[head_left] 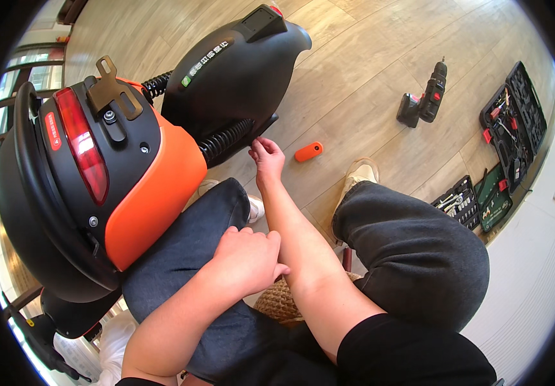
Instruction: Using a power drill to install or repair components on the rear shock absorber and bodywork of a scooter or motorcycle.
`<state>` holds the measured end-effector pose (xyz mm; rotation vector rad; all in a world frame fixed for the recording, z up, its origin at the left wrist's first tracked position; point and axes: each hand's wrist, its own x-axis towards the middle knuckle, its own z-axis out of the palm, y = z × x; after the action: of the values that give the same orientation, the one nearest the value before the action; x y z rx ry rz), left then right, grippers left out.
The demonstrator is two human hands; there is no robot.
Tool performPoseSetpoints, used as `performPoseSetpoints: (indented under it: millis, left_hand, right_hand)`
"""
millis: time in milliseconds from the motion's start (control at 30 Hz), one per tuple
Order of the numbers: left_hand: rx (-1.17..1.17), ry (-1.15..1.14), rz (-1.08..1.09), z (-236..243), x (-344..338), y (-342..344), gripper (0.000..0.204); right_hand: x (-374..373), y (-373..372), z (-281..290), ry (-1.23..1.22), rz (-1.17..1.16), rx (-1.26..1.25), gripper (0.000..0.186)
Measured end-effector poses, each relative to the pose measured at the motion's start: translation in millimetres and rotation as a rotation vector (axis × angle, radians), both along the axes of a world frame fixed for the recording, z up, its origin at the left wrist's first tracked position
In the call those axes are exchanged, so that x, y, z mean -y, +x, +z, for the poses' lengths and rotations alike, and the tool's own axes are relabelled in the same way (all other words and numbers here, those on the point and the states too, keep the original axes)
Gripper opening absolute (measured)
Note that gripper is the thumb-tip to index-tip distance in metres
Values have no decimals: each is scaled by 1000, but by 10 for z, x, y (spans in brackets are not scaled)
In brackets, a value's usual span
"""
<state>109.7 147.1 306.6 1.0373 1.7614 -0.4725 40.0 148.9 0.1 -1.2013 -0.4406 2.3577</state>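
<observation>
My right hand (268,156) reaches to the lower edge of a black rear fender (236,71), near the bottom of a black coil spring shock absorber (226,138). Its thumb and fingers are drawn together in a pinch; whatever lies between them is too small to make out. Over my thigh hangs my left hand (245,257), loosely curled with the thumb sticking out, and nothing shows in it. Both belong beside an electric scooter's rear body with an orange side panel (162,186), a red tail light (83,145) and a bronze-coloured slotted bracket (113,93).
An orange, rounded, flat piece (308,152) lies on the wooden floor by my right hand. Farther right stands a cordless drill (425,100). Along the white wall are an open black tool case (515,125), a socket set (459,202) and a green case (496,199).
</observation>
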Motion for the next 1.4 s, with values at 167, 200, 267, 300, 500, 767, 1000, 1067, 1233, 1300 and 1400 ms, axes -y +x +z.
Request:
performPoseSetpoints:
  millis: [167,200,267,300,500,767,1000,1067,1233,1300,1400]
  left_hand:
    - [-82,-79,-68,-16,35,-2,44]
    - [-84,-96,-74,-2,20,-6,43]
    - [-85,-115,-79,-1,11,-7,43]
    - [-67,-100,-55,-8,15,-4,43]
    - [-26,-73,-24,-23,10,17,40]
    - [-18,-37,-14,-25,42,9,38]
    - [-12,-16,-23,-50,37,27,36]
    - [-12,-7,-26,-48,50,24,36]
    - [-5,-10,-19,-44,43,21,36]
    - [-7,-1,-23,-49,45,26,35]
    - [-9,6,-24,-48,48,26,35]
  right_hand:
    - [-32,-14,-25,10,10,15,14]
    - [-30,-24,-22,16,2,27,14]
    - [-13,-40,-20,0,-13,25,13]
    - [-1,-48,-21,-15,-28,22,13]
    - [20,-95,-36,-3,-50,22,11]
    - [47,-131,-72,-5,-73,40,10]
    - [69,-75,-70,-22,-73,18,14]
    - [66,-68,-59,-18,-60,20,15]
    - [69,-46,-41,-14,-48,13,16]
    - [70,-36,-52,-14,-76,-14,17]
    - [57,-42,-47,-2,-44,14,18]
